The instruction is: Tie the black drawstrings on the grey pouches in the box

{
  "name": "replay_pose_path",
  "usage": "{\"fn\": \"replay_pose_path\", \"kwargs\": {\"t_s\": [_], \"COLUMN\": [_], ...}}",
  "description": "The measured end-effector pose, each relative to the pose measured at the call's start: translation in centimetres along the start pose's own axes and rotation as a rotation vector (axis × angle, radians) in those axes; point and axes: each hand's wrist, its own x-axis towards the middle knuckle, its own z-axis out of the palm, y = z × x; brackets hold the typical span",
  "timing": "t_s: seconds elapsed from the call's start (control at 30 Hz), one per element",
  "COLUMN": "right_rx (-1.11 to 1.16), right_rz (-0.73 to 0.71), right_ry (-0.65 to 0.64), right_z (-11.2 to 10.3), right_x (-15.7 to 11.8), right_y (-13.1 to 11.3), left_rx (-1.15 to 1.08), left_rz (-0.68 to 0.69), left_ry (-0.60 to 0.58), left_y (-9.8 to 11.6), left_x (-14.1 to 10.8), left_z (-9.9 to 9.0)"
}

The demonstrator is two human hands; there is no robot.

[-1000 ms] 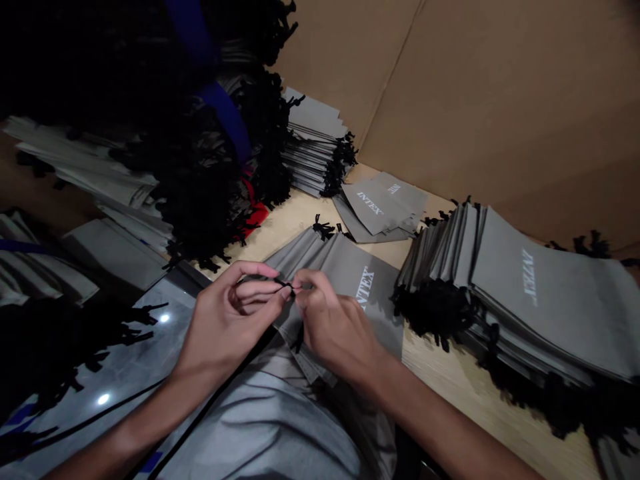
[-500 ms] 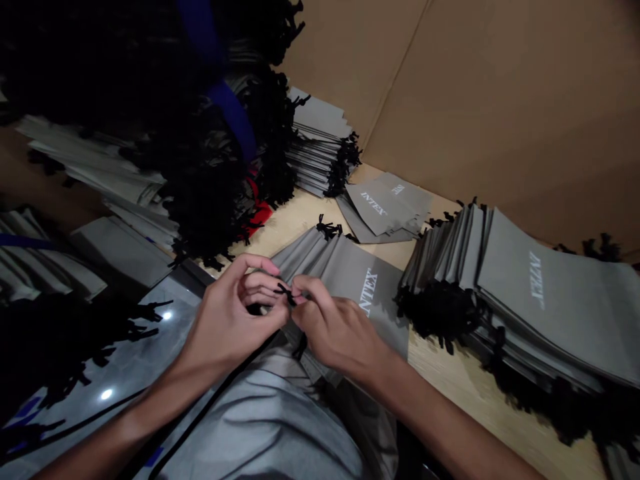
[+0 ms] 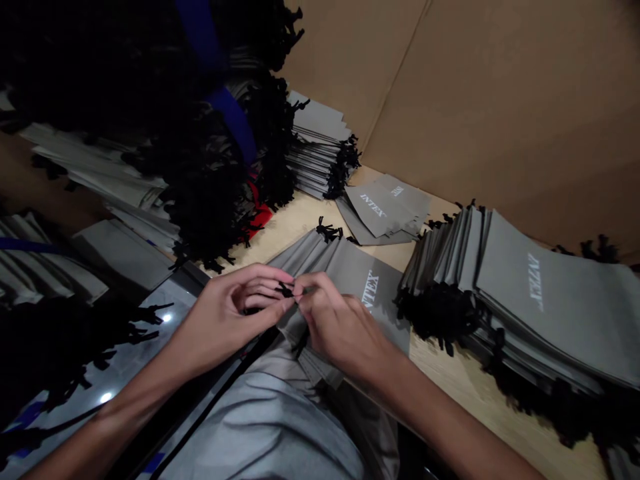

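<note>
My left hand (image 3: 235, 313) and my right hand (image 3: 340, 320) meet over a fan of grey drawstring bags (image 3: 345, 267) printed with white INTEX lettering. Between their fingertips is a short black drawstring cord (image 3: 285, 290), pinched by both hands. A black tuft of cord ends (image 3: 329, 230) sticks out at the far end of the fan. My right hand partly covers the lettering. Below my hands lie the lower bag edges and a dark strip (image 3: 220, 380), partly hidden by my forearms.
Large stacks of grey bags with black cords (image 3: 540, 300) stand to the right on a wooden table (image 3: 300, 220). A loose pile (image 3: 385, 208) and another stack (image 3: 317, 150) sit behind. Heaped black cords (image 3: 200, 167) rise at left. A cardboard wall (image 3: 500, 100) closes the back.
My hands have shifted slightly right and stay together on the cord. The left fingers lie flatter, and the view has moved only a little.
</note>
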Motion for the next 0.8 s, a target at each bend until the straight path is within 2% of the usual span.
{"fn": "replay_pose_path", "kwargs": {"t_s": [0.13, 0.2, 0.33, 0.5, 0.63, 0.8], "right_rx": [0.366, 0.420, 0.310, 0.138, -0.102, -0.220], "right_rz": [0.062, 0.083, 0.038, -0.081, -0.183, -0.220], "right_ry": [0.047, 0.032, -0.019, 0.115, 0.228, 0.221], "right_z": [-0.7, -1.1, -1.1, -0.1, 0.3, 0.6], "right_x": [0.1, 0.3, 0.9, 1.1, 1.1, 1.0], "right_y": [0.6, 0.8, 1.1, 1.5, 1.7, 1.9], "left_rx": [0.194, 0.292, 0.407, 0.548, 0.697, 0.749], "left_rz": [0.118, 0.170, 0.301, 0.471, 0.588, 0.643], "left_ry": [0.068, 0.088, 0.061, 0.065, 0.027, 0.012], "left_y": [-0.3, -0.5, -0.8, -0.8, -0.8, -1.0], "left_x": [-0.4, -0.6, -0.9, -1.0, -1.2, -1.2], "left_z": [-0.5, -0.9, -1.6, -2.1, -1.9, -1.8]}}
